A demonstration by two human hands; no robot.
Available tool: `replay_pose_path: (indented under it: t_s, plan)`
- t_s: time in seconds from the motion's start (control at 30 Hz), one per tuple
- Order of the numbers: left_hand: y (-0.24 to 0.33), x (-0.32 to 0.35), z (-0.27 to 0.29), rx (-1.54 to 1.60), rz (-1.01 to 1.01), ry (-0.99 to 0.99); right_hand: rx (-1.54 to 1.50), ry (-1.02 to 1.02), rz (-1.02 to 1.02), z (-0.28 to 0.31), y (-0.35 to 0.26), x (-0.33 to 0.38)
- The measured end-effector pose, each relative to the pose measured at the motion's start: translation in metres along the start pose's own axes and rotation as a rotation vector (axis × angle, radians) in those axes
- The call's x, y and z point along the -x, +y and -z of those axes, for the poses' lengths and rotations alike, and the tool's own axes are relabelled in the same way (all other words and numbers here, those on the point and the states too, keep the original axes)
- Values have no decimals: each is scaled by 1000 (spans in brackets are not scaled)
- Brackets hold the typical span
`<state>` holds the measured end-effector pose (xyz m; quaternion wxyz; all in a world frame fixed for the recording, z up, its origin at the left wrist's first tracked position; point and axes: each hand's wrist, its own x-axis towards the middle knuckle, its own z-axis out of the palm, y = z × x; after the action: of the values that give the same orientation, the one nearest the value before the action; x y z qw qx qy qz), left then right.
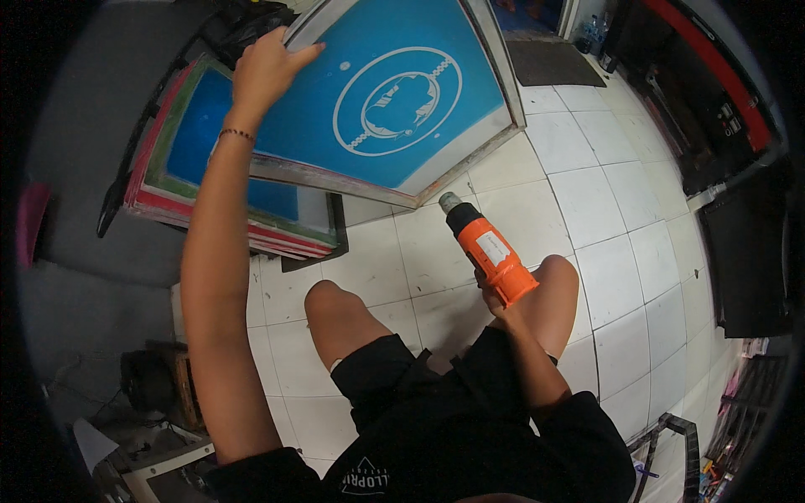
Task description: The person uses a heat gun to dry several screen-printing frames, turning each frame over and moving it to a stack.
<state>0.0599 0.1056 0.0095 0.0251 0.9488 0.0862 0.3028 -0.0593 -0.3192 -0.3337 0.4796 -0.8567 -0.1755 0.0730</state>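
Note:
My left hand [267, 71] grips the upper left edge of a framed silk screen [319, 109], its fingers wrapped over the frame. The screen is tilted, with blue mesh and a pale oval design in it. In my right hand [491, 295] is an orange heat gun [495, 260], held by its handle, which is mostly hidden under the body. Its metal nozzle points up toward the screen's lower corner, a little apart from it. Behind the screen, to the left, leans a stack of more framed screens [180, 159] with red, green and blue parts.
White floor tiles [620, 201] spread below and to the right. A dark mat [558, 64] lies by the doorway at the top. Along the right stands a black and red cabinet [721, 92]. A black metal frame [689, 453] is at the lower right. Equipment [151, 381] sits at the lower left.

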Motion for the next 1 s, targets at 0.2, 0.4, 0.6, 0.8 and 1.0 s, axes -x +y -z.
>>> replay_pose_path:
  t_s: [0.2, 0.4, 0.6, 0.8, 1.0]
  plan:
    - [-8, -1, -9, -42, -73, 65, -117, 139, 128, -19, -15, -9]
    - [-11, -10, -13, -39, -62, -38, -190, 75, 24, -39, -16, -18]
    - [-13, -15, -22, -108, -55, -10, -157, 102, 161, -47, 0, -18]
    - [-15, -14, -24, -125, -59, 41, -184, 67, 52, -49, 1, -17]
    - [-14, -16, -23, -108, -45, -17, -136, 103, 118, -50, 7, -18]
